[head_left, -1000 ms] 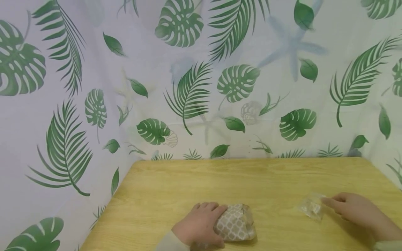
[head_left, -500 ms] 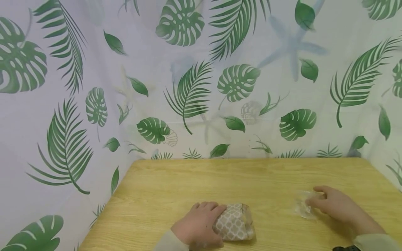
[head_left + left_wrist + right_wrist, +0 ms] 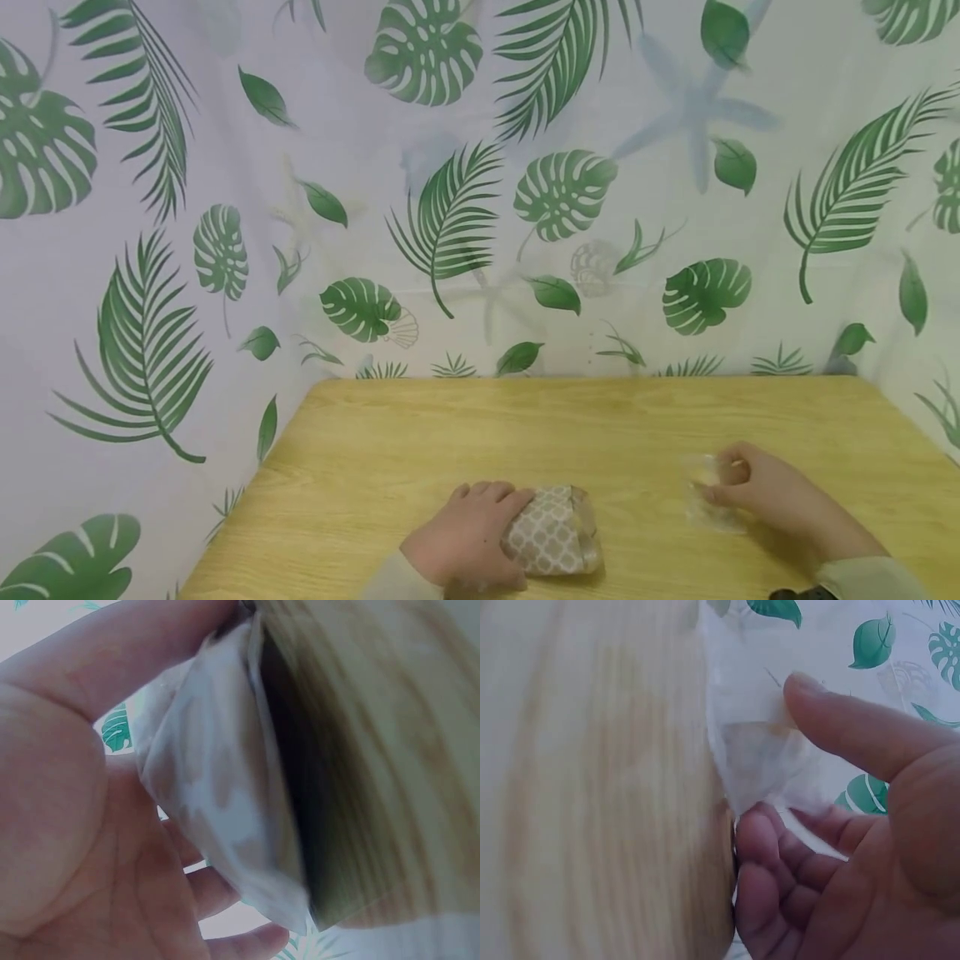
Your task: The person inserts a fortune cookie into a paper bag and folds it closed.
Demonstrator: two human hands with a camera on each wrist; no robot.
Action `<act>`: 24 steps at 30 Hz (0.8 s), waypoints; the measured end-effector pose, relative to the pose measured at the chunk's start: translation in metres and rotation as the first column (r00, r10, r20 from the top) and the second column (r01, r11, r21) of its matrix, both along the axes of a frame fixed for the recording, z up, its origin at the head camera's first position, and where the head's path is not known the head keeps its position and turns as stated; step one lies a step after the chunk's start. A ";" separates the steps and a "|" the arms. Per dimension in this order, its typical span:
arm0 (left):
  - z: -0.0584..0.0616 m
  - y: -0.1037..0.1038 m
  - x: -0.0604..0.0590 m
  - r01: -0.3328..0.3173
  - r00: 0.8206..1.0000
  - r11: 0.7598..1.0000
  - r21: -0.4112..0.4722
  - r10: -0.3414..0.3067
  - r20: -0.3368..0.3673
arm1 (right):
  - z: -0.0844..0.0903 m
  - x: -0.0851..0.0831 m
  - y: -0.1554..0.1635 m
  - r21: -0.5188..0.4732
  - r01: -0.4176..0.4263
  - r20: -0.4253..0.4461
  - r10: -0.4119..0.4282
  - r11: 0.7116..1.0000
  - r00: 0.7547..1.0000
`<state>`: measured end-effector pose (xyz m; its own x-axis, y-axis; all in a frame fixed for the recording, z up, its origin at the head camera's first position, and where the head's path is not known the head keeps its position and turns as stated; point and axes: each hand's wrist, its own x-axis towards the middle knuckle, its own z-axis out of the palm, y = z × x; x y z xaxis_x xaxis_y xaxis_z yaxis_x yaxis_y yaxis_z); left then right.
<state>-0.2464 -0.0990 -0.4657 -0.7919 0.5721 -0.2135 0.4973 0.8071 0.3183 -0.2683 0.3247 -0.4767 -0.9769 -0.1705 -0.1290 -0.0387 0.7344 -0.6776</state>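
Note:
A beige packet [image 3: 546, 533] with a white lattice print lies on the table's near middle, its right end clear and crinkled. My left hand [image 3: 468, 533] grips its left side, fingers over the top and thumb at the near edge. In the left wrist view the packet [image 3: 225, 780] sits between the thumb and the fingers. Farther right, a small clear plastic bag [image 3: 701, 504] is at the table surface. My right hand [image 3: 768, 492] pinches its right edge between thumb and curled fingers. The right wrist view shows the bag [image 3: 757, 761] as thin and see-through, its contents blurred.
The wood-grain table [image 3: 450, 425] reaches back to a white curtain [image 3: 630, 200] printed with green leaves, which also hangs along the left and right sides. A dark object [image 3: 802, 593] shows at the right wrist by the lower frame edge.
The right hand has moved left across the table with the clear bag, toward the packet. My left hand and the packet have stayed in place.

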 end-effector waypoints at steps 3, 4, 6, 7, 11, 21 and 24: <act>0.001 -0.001 0.000 0.004 1.000 1.000 -0.001 -0.004 -0.005 | 0.001 0.002 -0.004 -0.110 -0.016 0.031 0.020 0.994 0.999; 0.001 -0.001 0.000 0.004 1.000 1.000 -0.001 -0.004 -0.005 | 0.002 0.003 -0.005 -0.131 -0.020 0.036 0.025 0.991 0.999; 0.002 -0.001 0.000 0.003 1.000 1.000 -0.001 -0.003 -0.006 | 0.003 0.004 -0.007 -0.162 -0.030 0.048 0.039 0.986 0.998; 0.002 -0.001 0.000 0.003 1.000 1.000 -0.001 -0.003 -0.005 | 0.003 0.004 -0.008 -0.175 -0.033 0.055 0.043 0.984 0.998; 0.003 0.000 0.000 0.005 1.000 1.000 -0.002 -0.005 -0.006 | 0.004 0.004 -0.010 -0.192 -0.036 0.081 0.053 0.981 0.995; 0.005 0.002 0.002 -0.014 1.000 1.000 -0.008 0.014 0.020 | 0.003 0.005 -0.011 -0.167 -0.046 0.063 0.057 0.985 0.996; 0.006 0.002 0.002 -0.008 1.000 1.000 -0.010 0.008 0.009 | 0.004 0.005 -0.014 -0.147 -0.036 0.064 0.046 0.988 0.997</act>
<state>-0.2444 -0.0970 -0.4599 -0.7944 0.5635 -0.2269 0.4877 0.8143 0.3147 -0.2632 0.3112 -0.4725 -0.9587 -0.2323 -0.1643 -0.0182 0.6265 -0.7792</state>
